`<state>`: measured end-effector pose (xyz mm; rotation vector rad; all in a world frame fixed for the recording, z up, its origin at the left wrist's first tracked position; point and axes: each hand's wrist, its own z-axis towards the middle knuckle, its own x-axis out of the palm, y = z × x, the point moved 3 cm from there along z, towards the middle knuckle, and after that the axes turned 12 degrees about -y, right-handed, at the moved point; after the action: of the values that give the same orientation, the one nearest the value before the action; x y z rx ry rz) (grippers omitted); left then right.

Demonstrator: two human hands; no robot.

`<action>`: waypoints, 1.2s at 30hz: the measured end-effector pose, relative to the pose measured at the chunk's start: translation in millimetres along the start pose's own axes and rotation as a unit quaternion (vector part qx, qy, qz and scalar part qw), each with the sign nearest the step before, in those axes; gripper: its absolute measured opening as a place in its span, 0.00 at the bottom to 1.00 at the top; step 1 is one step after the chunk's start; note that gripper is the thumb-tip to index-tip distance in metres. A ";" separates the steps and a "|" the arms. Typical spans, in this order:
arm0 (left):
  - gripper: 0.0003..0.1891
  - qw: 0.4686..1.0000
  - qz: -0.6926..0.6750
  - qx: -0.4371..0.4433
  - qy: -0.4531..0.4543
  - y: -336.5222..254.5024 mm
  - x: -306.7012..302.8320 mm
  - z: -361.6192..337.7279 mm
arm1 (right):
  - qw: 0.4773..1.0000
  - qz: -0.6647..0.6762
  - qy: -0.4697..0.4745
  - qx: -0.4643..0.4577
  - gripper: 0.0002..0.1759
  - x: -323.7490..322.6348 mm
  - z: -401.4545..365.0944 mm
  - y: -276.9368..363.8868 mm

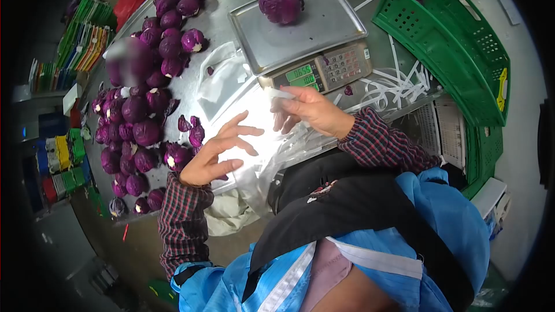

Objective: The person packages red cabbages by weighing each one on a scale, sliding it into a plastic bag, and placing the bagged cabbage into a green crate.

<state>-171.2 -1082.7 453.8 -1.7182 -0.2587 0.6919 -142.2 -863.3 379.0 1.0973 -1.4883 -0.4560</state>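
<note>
My left hand [222, 150] is over the table's front edge, its fingers spread, beside a bright sheet of clear plastic [248, 112]. My right hand [309, 110] pinches a small white strip [278, 93] between thumb and fingers, just in front of the scale's display [302, 76]. One purple cabbage [280, 2] sits on the scale's metal tray [306, 34]. Many more purple cabbages [147, 131] are heaped at the left of the metal table. The glare around the plastic hides its outline.
Loose white strips [399, 86] lie right of the scale. A green crate [445, 46] stands at the right, with white baskets [450, 130] below. At the upper left are a red bag [136, 1] and stacked coloured crates [87, 29]. White cloth [228, 214] hangs below the edge.
</note>
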 end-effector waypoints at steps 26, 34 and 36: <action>0.10 0.852 0.104 -0.086 -0.507 208.9 -79.2 298.8 | 0.726 -0.566 -0.321 -0.224 0.12 -212.9 230.1 104.4; 0.07 0.889 -0.311 0.028 -0.336 110.2 -77.4 196.5 | 0.855 -0.387 -0.050 -0.342 0.09 -65.5 146.7 120.1; 0.05 0.959 -0.020 0.113 -0.258 54.2 -91.2 147.1 | 0.773 -0.452 0.145 -0.422 0.12 -10.3 99.7 132.6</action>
<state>-338.4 -1025.2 413.4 -1.2901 -0.5512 1.0922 -284.6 -820.2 453.4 0.9860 -0.2572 -1.3922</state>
